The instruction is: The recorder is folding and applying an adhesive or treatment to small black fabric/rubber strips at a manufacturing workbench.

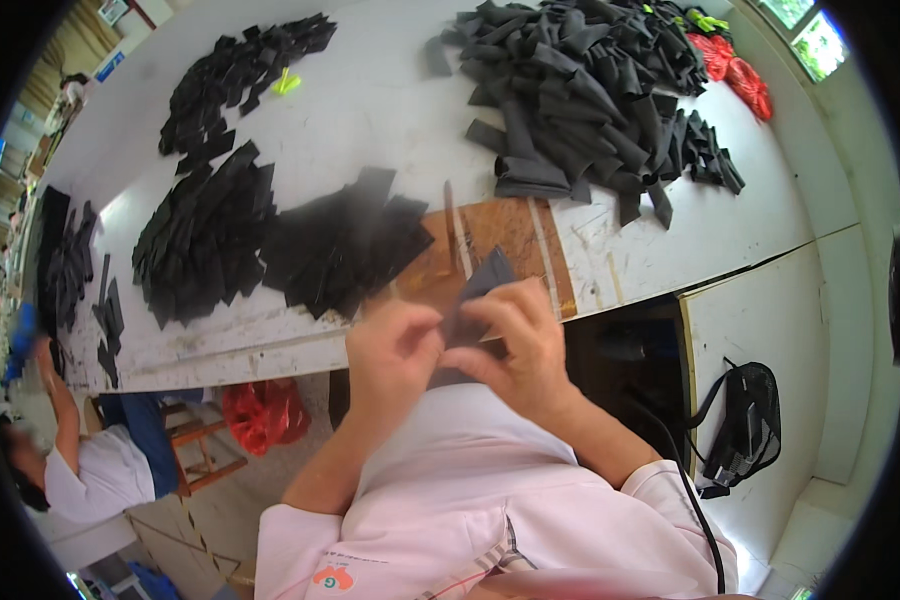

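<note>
A dark grey fabric piece [490, 270], with a pointed upper end, is held up between my hands at the table's front edge. My right hand [518, 340] is closed on it, thumb and fingers pinching its lower part. My left hand [395, 355] is curled right beside the piece with the fingertips drawn together; motion blurs it, and what lies in its fingers is hidden. Just beyond them, a brown board [530, 245] lies on the table. To its left spreads a fanned pile of black fabric pieces [340, 245].
A large heap of dark fabric strips [590, 90] covers the far right. More black piles [205, 235] lie leftward on the white table [370, 100]. Red plastic bags [265, 412] sit below the edge. A black mesh bag [748, 425] is at right; another person [110, 455] sits at left.
</note>
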The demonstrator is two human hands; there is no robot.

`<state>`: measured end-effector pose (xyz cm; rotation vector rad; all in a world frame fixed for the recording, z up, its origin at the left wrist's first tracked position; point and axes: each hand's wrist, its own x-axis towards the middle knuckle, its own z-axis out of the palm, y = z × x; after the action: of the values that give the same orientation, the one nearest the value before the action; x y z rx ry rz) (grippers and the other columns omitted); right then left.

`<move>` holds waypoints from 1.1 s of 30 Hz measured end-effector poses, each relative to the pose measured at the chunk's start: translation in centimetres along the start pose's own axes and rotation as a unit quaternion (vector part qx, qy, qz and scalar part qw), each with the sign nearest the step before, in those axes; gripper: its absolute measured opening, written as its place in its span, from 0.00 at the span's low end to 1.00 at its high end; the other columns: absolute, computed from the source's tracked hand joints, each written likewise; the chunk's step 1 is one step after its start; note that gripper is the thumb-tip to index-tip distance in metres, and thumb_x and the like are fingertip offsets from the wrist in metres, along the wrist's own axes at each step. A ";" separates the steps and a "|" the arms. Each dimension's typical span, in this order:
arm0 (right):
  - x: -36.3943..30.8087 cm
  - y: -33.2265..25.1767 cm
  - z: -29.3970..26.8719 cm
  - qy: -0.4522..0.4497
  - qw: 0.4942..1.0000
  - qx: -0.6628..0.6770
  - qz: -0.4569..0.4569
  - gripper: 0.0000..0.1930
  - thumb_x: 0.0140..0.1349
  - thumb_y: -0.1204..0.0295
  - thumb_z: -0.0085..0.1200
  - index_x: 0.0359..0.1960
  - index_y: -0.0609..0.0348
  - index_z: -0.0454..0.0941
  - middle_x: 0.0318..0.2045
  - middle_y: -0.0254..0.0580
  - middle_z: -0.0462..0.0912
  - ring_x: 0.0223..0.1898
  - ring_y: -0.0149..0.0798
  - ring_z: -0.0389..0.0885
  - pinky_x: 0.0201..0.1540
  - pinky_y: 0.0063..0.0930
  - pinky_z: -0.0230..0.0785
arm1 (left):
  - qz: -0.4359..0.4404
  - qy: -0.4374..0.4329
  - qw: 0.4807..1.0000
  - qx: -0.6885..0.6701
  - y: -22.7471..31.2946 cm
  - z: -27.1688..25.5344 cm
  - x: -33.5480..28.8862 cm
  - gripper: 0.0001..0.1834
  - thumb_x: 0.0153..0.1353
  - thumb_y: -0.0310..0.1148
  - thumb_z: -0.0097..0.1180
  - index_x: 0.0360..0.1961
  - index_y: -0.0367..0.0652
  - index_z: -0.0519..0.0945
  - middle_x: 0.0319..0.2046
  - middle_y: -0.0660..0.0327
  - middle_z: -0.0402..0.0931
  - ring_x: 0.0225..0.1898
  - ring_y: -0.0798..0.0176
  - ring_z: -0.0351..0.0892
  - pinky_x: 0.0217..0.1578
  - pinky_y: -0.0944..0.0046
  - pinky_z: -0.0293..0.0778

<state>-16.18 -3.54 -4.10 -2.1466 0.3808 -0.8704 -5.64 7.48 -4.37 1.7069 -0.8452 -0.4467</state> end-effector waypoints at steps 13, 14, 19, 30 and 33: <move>0.9 2.9 2.4 0.088 0.995 -0.043 0.026 0.06 0.44 0.79 0.56 0.26 0.63 0.75 0.22 0.40 0.72 0.20 0.35 0.72 0.20 0.25 0.65 | -0.117 0.116 0.950 -0.267 -0.5 2.4 2.2 0.09 0.48 0.15 0.52 0.30 0.38 0.71 0.21 0.64 0.71 0.14 0.78 0.64 0.11 0.79 0.59; 1.0 2.8 2.0 0.089 0.995 -0.044 0.024 0.06 0.44 0.79 0.56 0.26 0.63 0.75 0.22 0.40 0.72 0.20 0.35 0.72 0.20 0.25 0.65 | -0.164 0.065 0.902 -0.395 -0.3 2.1 2.3 0.09 0.47 0.15 0.51 0.30 0.37 0.70 0.21 0.64 0.70 0.14 0.78 0.65 0.12 0.79 0.59; 0.4 2.7 0.5 -0.058 0.844 0.454 0.280 0.03 0.47 0.78 0.56 0.23 0.65 0.76 0.20 0.30 0.71 0.21 0.22 0.67 0.22 0.18 0.59 | -0.210 -0.118 0.827 -0.507 0.1 0.7 1.7 0.10 0.45 0.15 0.47 0.30 0.38 0.69 0.23 0.65 0.69 0.17 0.78 0.65 0.14 0.79 0.61; 0.3 3.8 1.5 -0.122 0.752 0.543 0.354 0.08 0.56 0.67 0.52 0.23 0.54 0.69 0.20 0.24 0.67 0.24 0.19 0.63 0.28 0.14 0.57 | -0.181 0.000 0.934 -0.309 -1.6 1.2 1.3 0.17 0.44 0.13 0.44 0.38 0.35 0.70 0.27 0.59 0.73 0.16 0.78 0.66 0.10 0.81 0.55; -0.2 3.8 1.4 -0.127 0.712 0.608 0.327 0.09 0.55 0.66 0.53 0.24 0.55 0.70 0.23 0.25 0.68 0.27 0.20 0.64 0.31 0.13 0.57 | -0.230 -0.190 0.768 -0.567 -0.1 -0.1 1.0 0.20 0.43 0.12 0.44 0.41 0.33 0.68 0.26 0.59 0.73 0.15 0.78 0.66 0.09 0.82 0.53</move>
<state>-15.34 -5.15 -7.74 -0.7396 0.2572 -0.2077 -4.90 6.79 -4.28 0.6298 -0.2354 -1.3543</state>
